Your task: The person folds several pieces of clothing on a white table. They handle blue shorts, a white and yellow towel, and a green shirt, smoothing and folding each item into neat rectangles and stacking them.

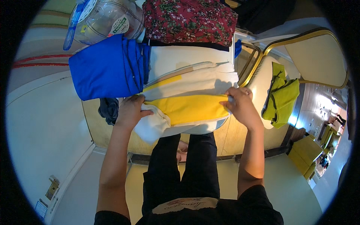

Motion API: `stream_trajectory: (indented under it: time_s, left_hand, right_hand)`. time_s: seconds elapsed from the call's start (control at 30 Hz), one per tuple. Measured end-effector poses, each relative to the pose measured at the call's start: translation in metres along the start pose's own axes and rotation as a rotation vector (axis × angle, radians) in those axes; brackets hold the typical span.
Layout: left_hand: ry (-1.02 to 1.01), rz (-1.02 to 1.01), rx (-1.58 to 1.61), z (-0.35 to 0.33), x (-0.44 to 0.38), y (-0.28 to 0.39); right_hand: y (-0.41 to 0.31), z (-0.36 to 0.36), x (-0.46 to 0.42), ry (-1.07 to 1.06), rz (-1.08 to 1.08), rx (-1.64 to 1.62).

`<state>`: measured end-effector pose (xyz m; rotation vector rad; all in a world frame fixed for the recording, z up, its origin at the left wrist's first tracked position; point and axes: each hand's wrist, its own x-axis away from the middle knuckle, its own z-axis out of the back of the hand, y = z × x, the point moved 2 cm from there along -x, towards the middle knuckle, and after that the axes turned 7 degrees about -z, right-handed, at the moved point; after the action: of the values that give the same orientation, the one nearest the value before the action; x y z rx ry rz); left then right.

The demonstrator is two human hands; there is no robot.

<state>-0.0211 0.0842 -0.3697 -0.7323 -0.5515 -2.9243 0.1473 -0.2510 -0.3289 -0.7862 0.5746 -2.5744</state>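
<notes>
A white garment with beige and yellow panels [194, 108] lies across the near part of a white tabletop [191, 54], its front part hanging over the near edge. My left hand [130, 111] grips its left end, thumb on the white cloth, just below a folded blue cloth [101, 70]. My right hand [239, 104] pinches the right end of the yellow panel between thumb and fingers. Behind, a folded red floral cloth [191, 22] rests on black fabric.
Clear plastic containers [112, 19] with a blue handle-like piece stand at the back left. A gold-framed chair [312, 59] at the right holds a lime-green garment [281, 98]. Dark cloth [108, 109] sits below the blue one. A white door [47, 126] is at the left.
</notes>
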Motion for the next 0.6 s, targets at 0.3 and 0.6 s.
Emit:
stream_trajectory:
  time_s: [0.3, 0.6]
  left_hand:
    - [0.178, -0.061, 0.071, 0.013, -0.002, 0.031]
    - [0.013, 0.101, 0.233, 0.018, -0.007, 0.022]
  right_hand:
    - [0.018, -0.026, -0.026, 0.151, -0.152, 0.196]
    - [0.012, -0.01, -0.013, 0.088, -0.227, 0.09]
